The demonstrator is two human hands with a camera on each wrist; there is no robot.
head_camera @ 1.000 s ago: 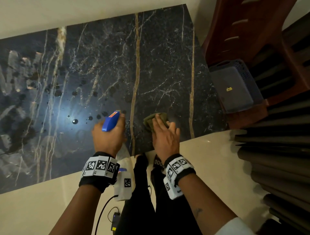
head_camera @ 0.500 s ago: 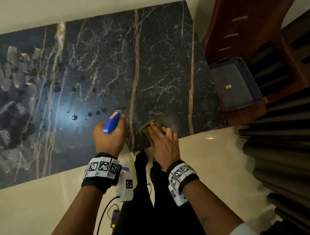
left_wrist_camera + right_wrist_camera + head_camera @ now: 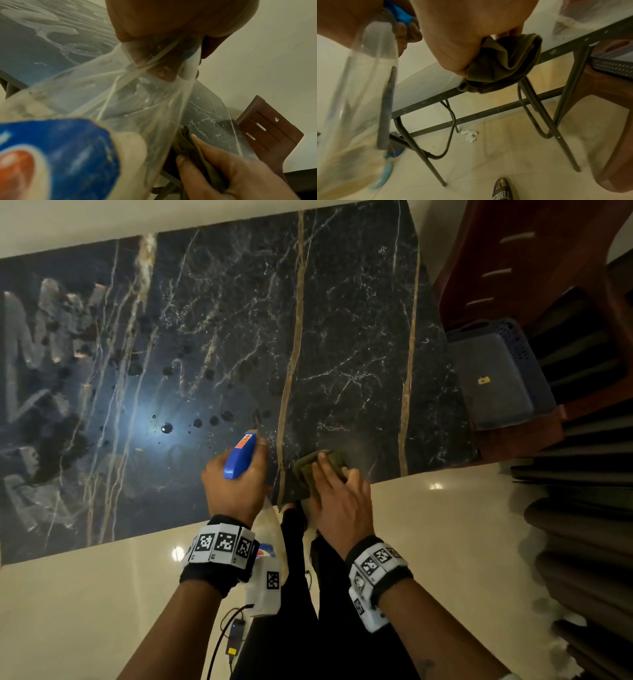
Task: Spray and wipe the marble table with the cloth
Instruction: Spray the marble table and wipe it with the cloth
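The dark marble table (image 3: pixel 349 344) has gold veins, spray droplets in the middle and pale smears at the left. My left hand (image 3: pixel 236 491) grips a clear spray bottle (image 3: pixel 265 573) by its neck, and the blue spray head (image 3: pixel 239 455) points over the table. My right hand (image 3: pixel 337 494) holds a folded olive cloth (image 3: pixel 313 470) at the table's near edge, fingers on top. From below, the cloth (image 3: pixel 501 67) hangs over the edge under my palm. In the left wrist view the bottle (image 3: pixel 120 101) fills the frame, with the cloth (image 3: pixel 187 143) beside it.
A dark red plastic chair (image 3: pixel 513 251) stands at the table's right end with a blue basket (image 3: pixel 496 378) on its seat. Stacked dark items (image 3: pixel 582 525) line the right side. Folding metal legs (image 3: pixel 537 108) are under the table. A cable (image 3: pixel 234 635) lies on the floor.
My right hand has drawn the cloth back toward me to the table's near edge. My left hand keeps the bottle in about the same place.
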